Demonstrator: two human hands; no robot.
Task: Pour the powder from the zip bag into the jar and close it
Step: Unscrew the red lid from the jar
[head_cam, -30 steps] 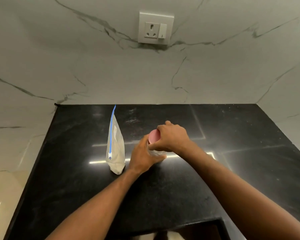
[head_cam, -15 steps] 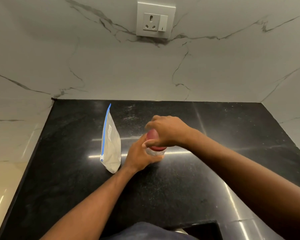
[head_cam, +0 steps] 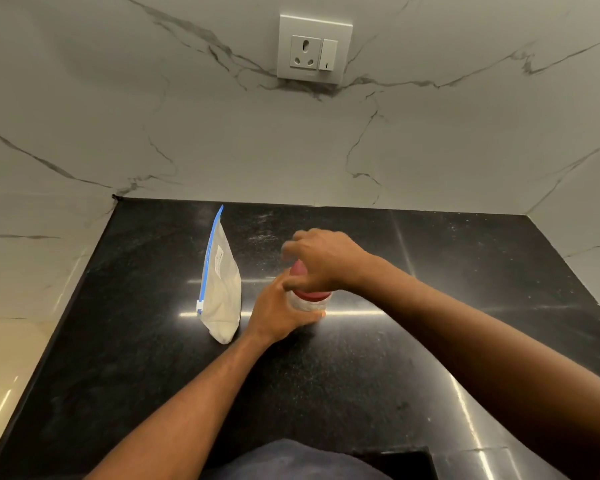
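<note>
Zip bag (head_cam: 222, 292) upright on worktop (head_cam: 361, 375), pale powder inside. My left hand (head_cam: 278, 313) grips jar (head_cam: 307, 304); right hand (head_cam: 323, 259) clasps red lid (head_cam: 312, 295). Jar contents hidden.

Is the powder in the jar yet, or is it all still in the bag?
Not yet. The zip bag stands upright, powder inside. The left hand holds the jar; the right hand grips its red lid. Pouring and closing remain.
</note>
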